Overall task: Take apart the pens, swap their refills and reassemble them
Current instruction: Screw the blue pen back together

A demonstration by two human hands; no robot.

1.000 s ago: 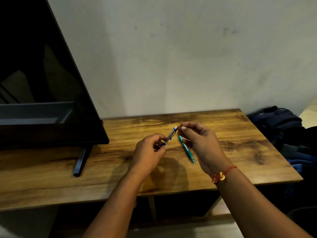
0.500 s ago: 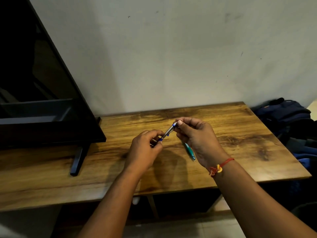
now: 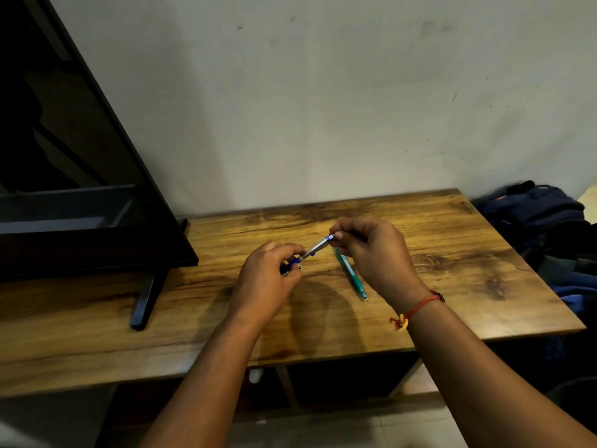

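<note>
A blue and silver pen is held between both hands above the wooden table. My left hand grips its lower blue end, fingers curled round it. My right hand pinches the upper end between thumb and fingertips. A teal pen lies on the table just below my right hand, tip pointing toward me; its upper part is hidden by that hand.
A black TV on a stand leg fills the left side of the table. Dark blue bags are piled beyond the table's right edge. A pale wall rises behind.
Both hands keep their hold on the blue pen in much the same place. The camera view shifted slightly, and the teal pen shows more fully under my right hand.
</note>
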